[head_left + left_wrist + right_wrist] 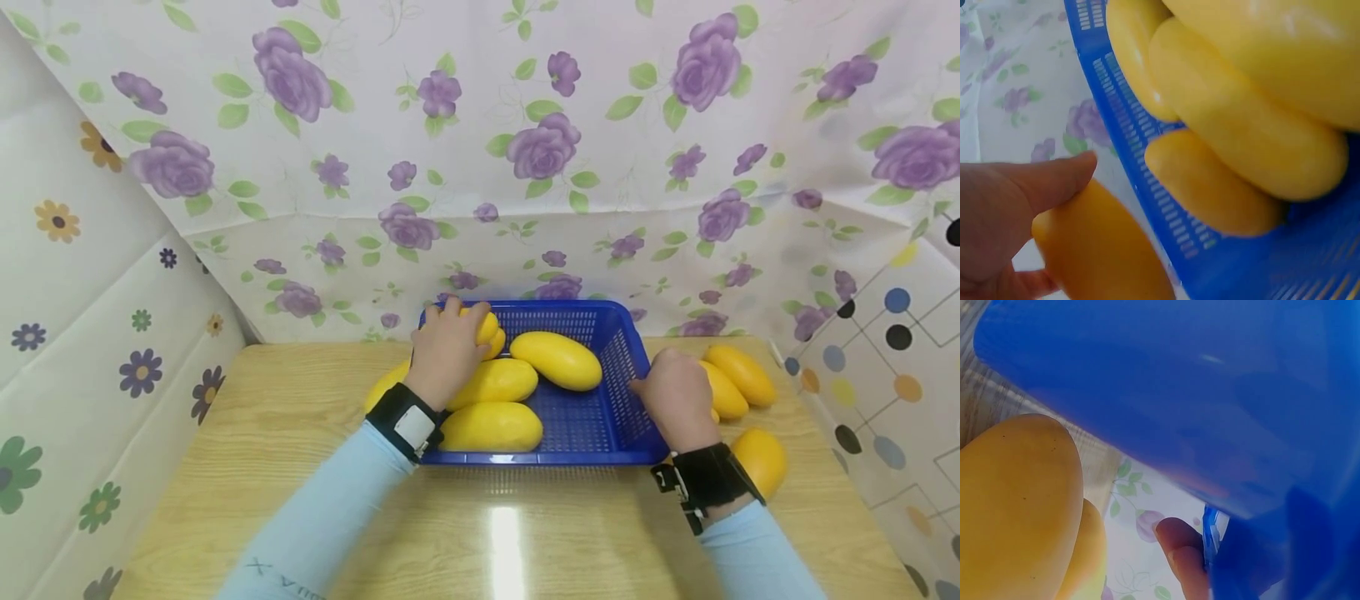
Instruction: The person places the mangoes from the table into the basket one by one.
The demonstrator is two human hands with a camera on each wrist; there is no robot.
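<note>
At the back left of the blue plastic basket (633, 454), my left hand (442, 354) holds a yellow-orange mango (1104, 250) between thumb and fingers. The left wrist view shows this mango beside the basket's rim. Several yellow mangoes lie inside, among them one in the middle (557, 360) and one at the front left (491, 427). My right hand (678, 396) grips the basket's right rim. In the right wrist view one digit shows beside the blue rim; the rest of that hand is hidden.
Right of the basket, several mangoes lie on the wooden table (300, 467), one (741, 375) near the back and another (761, 462) by the right wrist. A yellow mango (386, 385) shows at the basket's left, partly hidden. A flowered sheet (480, 167) hangs behind.
</note>
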